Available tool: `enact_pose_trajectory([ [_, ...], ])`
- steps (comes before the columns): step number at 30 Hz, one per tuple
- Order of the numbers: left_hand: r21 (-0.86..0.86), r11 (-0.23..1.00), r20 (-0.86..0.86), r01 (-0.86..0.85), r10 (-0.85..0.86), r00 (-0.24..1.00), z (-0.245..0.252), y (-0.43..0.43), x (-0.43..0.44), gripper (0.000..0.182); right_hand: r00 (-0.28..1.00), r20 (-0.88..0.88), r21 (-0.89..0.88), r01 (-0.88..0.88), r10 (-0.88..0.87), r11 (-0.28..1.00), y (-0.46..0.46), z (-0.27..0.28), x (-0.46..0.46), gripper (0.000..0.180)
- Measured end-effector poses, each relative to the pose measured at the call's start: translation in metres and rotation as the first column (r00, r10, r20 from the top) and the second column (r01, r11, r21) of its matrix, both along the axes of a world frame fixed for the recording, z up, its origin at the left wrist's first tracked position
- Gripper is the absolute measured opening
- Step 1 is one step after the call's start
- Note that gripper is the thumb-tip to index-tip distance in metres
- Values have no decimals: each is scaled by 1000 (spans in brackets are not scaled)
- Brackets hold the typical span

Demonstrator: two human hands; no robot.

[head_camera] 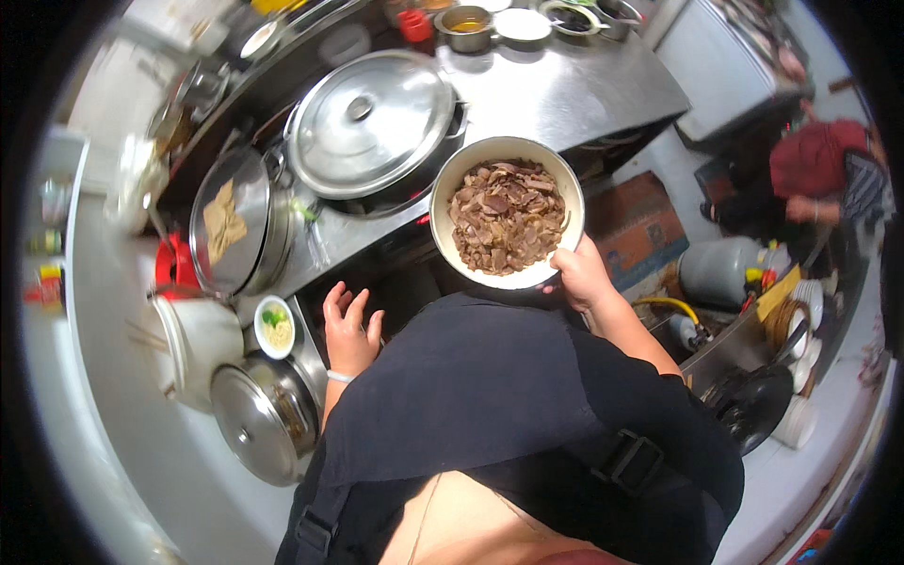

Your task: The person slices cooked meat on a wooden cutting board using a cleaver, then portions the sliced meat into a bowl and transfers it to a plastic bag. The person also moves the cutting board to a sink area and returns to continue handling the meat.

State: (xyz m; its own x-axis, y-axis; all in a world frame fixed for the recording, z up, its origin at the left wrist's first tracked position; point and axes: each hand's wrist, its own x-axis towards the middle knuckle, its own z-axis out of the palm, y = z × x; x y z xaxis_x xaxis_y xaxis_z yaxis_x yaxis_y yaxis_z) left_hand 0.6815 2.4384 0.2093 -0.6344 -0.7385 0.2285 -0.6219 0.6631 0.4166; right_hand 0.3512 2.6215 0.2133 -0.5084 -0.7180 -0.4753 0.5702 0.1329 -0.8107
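In my right hand is the near right rim of a cream-coloured bowl, with the thumb over the edge. Sliced brown cooked meat fills much of it. My left hand hangs free with its fingers apart, a pale band round the wrist. Left of that hand, a small white bowl contains noodles and chopped greens. Beyond the meat bowl stands a large pot under a round metal lid.
A stainless steel counter carries a small metal pot and several bowls at the back. At left are a pan with a tan cloth, a white bucket and a lidded pot. A person crouches at right beyond a gas cylinder.
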Motion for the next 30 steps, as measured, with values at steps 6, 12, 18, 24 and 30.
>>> enact_pose_trajectory([
  [6, -67, 982, -2, 176, -177, 984, -16, -70, -77, 83, 994, 13, 59, 103, -104, 993, -26, -46, 0, 42],
  [12, 47, 695, -49, 717, -716, 697, 2, -99, -199, 99, 975, -181, 163, 156, -126, 974, -42, -34, 1, 47],
  [18, 61, 403, 111, 913, -912, 395, 19, -81, -321, 107, 966, -139, 146, 237, -217, 961, -49, -10, -33, 53],
  [24, 55, 236, 217, 970, -951, 219, 12, -27, -433, 101, 914, -170, 205, 399, -369, 894, 3, -17, -85, 54],
  [30, 88, 25, 18, 996, -1000, 23, -15, 6, -537, 62, 751, -436, 87, 584, -496, 807, 38, -45, -169, 58],
])
